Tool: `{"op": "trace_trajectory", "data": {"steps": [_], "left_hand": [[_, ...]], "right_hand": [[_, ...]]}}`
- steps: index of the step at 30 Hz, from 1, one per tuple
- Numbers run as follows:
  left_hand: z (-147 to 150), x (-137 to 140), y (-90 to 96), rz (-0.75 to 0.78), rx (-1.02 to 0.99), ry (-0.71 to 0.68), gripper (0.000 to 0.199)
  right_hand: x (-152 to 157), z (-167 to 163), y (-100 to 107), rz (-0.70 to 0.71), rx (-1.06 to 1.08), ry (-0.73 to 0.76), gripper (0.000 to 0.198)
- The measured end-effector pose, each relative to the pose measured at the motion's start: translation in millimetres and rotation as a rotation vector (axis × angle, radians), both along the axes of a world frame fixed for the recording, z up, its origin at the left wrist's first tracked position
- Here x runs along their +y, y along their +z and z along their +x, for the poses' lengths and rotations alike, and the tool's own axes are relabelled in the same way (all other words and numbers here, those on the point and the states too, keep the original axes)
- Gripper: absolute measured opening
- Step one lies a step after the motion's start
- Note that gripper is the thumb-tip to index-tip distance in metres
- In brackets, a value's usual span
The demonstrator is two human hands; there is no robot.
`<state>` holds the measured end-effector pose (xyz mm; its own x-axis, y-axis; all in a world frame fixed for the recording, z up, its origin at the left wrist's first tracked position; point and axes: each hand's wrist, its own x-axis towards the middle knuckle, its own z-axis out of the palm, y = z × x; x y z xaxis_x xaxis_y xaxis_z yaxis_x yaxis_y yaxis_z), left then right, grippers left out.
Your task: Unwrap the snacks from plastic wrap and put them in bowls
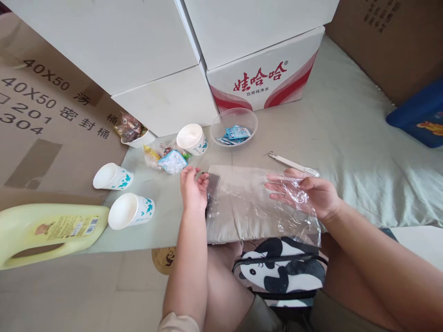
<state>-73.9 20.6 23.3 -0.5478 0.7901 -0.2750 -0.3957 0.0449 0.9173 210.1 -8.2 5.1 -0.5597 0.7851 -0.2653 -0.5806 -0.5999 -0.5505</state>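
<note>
Cloth-covered surface [346, 115] beneath nearly everything. Back edge: boxes [155, 41] stacked side by side, lettered carton [266, 87] at lower right of the stack. Before them, centre: bowl [238, 112], sachets [238, 133] inside. Left of bowl, a cup [201, 146]; small packets [171, 161] before it. Further left and back — filled cup [142, 140], wrapped items [129, 127] in it. Two more cups [143, 210] nearer the left front, jug [20, 223] just beside, large carton [38, 115] behind jug. Cutter [292, 164] right of and before bowl. Nearer still: plastic film [242, 203] between left hand [194, 190] and right hand [318, 196]. Far right: container [420, 115] before another carton [391, 50].
</note>
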Motion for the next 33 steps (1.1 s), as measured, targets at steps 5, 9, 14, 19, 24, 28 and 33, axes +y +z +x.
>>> {"op": "trace_trajectory", "data": {"steps": [5,9,14,19,24,28,33], "left_hand": [[-4.3,-1.5,-6.3,0.241,0.179,0.009,0.025],[12.9,-11.3,-13.3,0.174,0.281,-0.431,0.025],[45.5,-25.9,-11.8,0.092,0.22,-1.033,0.057],[63.8,-31.8,-10.1,0.062,0.106,-1.066,0.048],[58.2,-28.3,-7.1,-0.016,-0.066,-0.839,0.033],[48.6,-25.5,1.3,-0.05,-0.233,-0.782,0.032],[45.7,-24.7,4.6,-0.072,-0.306,-0.89,0.033]], "right_hand": [[0.4,-0.8,-1.1,0.061,0.053,0.008,0.026],[-2.1,-5.5,1.0,0.088,0.087,0.068,0.031],[-5.9,-18.6,2.5,0.098,-0.003,0.06,0.034],[-8.2,-25.3,1.5,0.178,-0.1,0.063,0.033],[-1.8,-23.2,-2.9,0.136,-0.294,-0.125,0.029],[6.8,-22.3,-16.3,0.156,-0.648,-0.468,0.025],[4.3,-20.1,-19.0,0.433,-0.812,-0.582,0.014]]}}
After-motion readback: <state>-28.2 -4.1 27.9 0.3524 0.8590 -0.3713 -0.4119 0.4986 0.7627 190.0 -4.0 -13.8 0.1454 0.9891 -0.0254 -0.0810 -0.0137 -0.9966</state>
